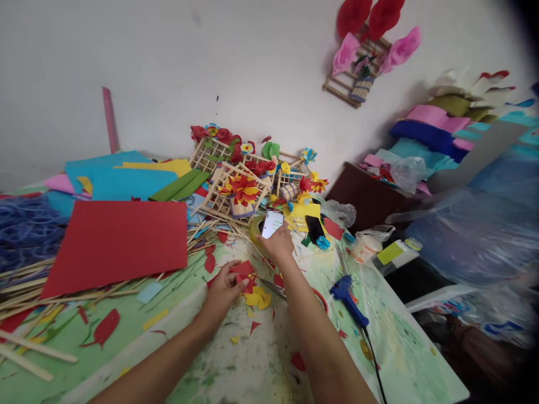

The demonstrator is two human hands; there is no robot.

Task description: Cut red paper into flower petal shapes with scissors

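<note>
My left hand (224, 287) is closed on a piece of red paper (243, 270), pinched between thumb and fingers just above the table. Yellow paper petals (259, 299) lie right beside it. Farther forward, my right hand (278, 242) grips the lower edge of a smartphone (273, 223) with a lit, pale screen. Behind the phone stands or lies a roll of tape (255, 229), partly covered. Scissors (273, 287) rest on the table under my right forearm, which hides their middle; an orange-red handle shows on the far side.
A blue glue gun (349, 300) with a black cord lies at right. A dark phone (314, 229) sits near yellow paper. Bamboo lattice frames with paper flowers (240, 191) are piled at the back. A large red sheet (122, 241) covers sticks at left.
</note>
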